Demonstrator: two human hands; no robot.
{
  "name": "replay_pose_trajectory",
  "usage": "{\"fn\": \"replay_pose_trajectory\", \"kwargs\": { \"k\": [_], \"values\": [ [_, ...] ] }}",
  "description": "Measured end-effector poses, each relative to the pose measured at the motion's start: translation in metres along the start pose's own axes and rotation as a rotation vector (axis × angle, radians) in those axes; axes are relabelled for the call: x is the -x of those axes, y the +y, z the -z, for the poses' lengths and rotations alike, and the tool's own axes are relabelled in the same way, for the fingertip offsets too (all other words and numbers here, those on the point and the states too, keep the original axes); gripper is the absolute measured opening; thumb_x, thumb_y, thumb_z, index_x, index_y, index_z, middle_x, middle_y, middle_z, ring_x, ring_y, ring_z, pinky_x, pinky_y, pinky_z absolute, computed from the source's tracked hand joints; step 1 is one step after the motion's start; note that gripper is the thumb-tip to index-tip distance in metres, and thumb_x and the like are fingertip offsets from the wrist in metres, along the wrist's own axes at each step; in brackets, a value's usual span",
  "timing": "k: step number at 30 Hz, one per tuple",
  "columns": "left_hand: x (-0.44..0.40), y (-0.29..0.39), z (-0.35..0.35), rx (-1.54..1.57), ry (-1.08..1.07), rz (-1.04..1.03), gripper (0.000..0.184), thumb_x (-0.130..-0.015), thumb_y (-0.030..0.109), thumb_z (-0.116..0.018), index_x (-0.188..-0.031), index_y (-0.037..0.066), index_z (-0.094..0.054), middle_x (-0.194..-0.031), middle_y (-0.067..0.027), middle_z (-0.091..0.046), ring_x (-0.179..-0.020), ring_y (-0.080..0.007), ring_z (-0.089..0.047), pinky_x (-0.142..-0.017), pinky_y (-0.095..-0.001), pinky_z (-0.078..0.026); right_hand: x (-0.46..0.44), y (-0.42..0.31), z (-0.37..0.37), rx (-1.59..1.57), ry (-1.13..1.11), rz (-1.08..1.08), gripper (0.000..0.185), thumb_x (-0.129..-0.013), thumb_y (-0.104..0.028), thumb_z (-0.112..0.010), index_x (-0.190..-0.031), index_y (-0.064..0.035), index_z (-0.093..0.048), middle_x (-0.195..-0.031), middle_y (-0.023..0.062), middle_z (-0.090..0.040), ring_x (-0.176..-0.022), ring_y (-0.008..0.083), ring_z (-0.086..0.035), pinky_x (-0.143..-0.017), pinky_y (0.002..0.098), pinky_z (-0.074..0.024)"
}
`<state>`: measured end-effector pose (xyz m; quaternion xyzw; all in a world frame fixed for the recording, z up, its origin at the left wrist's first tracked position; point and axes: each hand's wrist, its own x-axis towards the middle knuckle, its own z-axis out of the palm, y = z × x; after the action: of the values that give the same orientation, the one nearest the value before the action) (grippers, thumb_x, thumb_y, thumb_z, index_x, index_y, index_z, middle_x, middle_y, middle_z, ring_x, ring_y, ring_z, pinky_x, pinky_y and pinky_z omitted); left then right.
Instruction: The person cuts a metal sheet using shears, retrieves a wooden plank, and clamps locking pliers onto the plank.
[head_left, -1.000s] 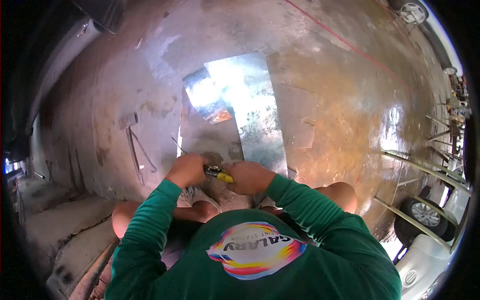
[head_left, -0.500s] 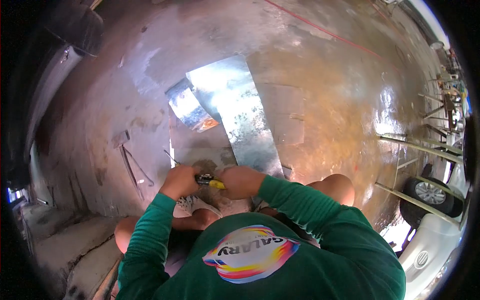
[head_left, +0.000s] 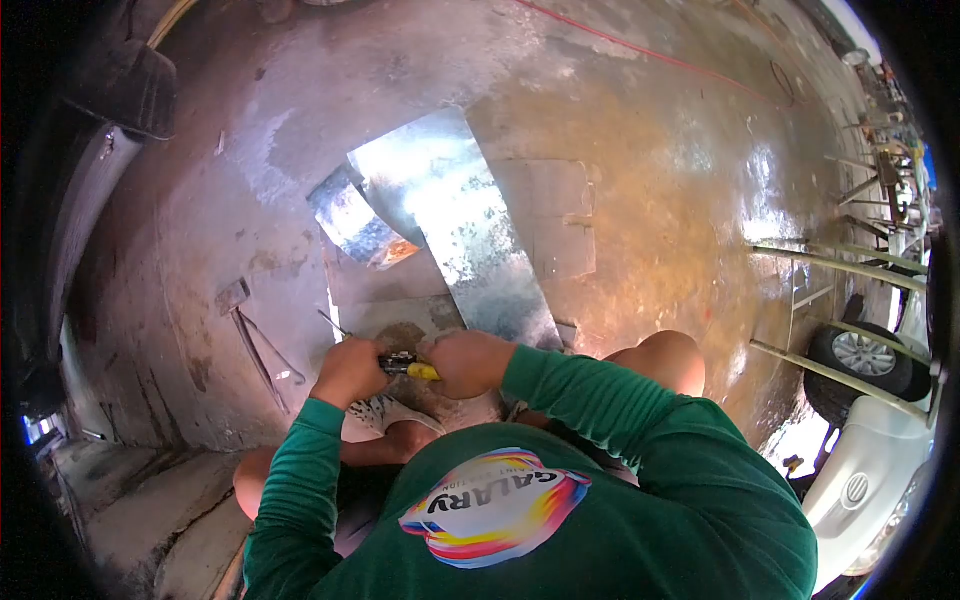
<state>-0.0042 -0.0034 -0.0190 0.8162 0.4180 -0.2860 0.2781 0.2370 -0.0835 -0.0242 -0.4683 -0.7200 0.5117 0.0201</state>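
Observation:
My left hand (head_left: pixel 348 372) is closed around the dark end of a small black-and-yellow hand tool (head_left: pixel 400 366). On the tool's yellow end my right hand (head_left: pixel 468 364) is closed too, the two fists a short gap apart. The tool's exact kind is hidden by the fingers. A thin metal rod (head_left: pixel 330 322) shows just beyond my left fist; I cannot tell whether it belongs to the tool. Past my hands, a long shiny metal sheet (head_left: pixel 465 215) lies on the floor, and a smaller curved metal piece (head_left: pixel 362 222) rests against its left side.
A hammer (head_left: pixel 250 335) and a thin bent rod (head_left: pixel 280 355) lie on the floor to the left. Flattened cardboard (head_left: pixel 550 215) is under the sheet. At right are pale rails (head_left: pixel 840 265), a wheel (head_left: pixel 860 355) and a white car bumper (head_left: pixel 850 490). A red line (head_left: pixel 620 50) crosses the floor.
The camera view has shifted slightly, so the floor items sit farther left and mostly lower. Both hands keep hold of the tool, with little visible movement relative to each other.

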Motion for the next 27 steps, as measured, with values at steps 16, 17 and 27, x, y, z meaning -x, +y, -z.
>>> {"fn": "replay_pose_trajectory", "kwargs": {
  "k": [16,17,27],
  "values": [
    [-0.023,-0.038,0.004,0.642,0.254,0.145,0.11,-0.081,0.047,-0.091,-0.161,-0.007,-0.038,-0.157,-0.0288,-0.053,-0.146,-0.0402,-0.051,-0.119,-0.0451,-0.044,-0.046,0.1,-0.07,-0.153,-0.05,-0.21,0.044,-0.093,-0.034,-0.069,-0.116,0.004,-0.069,-0.106,0.0266,-0.075,-0.097,0.0424,-0.075,-0.084,0.0524,-0.06],
    [-0.035,-0.042,0.0,0.953,0.345,0.264,0.112,-0.085,0.051,-0.088,-0.163,-0.009,-0.033,-0.159,-0.029,-0.051,-0.149,-0.0384,-0.049,-0.122,-0.0451,-0.04,-0.047,0.106,-0.069,-0.212,-0.05,-0.245,0.044,-0.093,-0.033,-0.069,-0.115,0.0041,-0.069,-0.106,0.0253,-0.075,-0.095,0.0412,-0.075,-0.082,0.0525,-0.0606],
    [-0.156,-0.028,-0.018,2.001,0.658,0.024,0.062,-0.11,0.042,-0.063,-0.151,-0.004,-0.053,-0.15,-0.0147,-0.061,-0.137,-0.0275,-0.059,-0.117,-0.0437,-0.044,-0.049,0.118,-0.044,-0.937,0.226,-0.657,0.027,-0.088,-0.023,-0.068,-0.106,-0.0028,-0.064,-0.085,0.0087,-0.065,-0.071,0.0225,-0.063,-0.05,0.0456,-0.0527]
  ]
}}
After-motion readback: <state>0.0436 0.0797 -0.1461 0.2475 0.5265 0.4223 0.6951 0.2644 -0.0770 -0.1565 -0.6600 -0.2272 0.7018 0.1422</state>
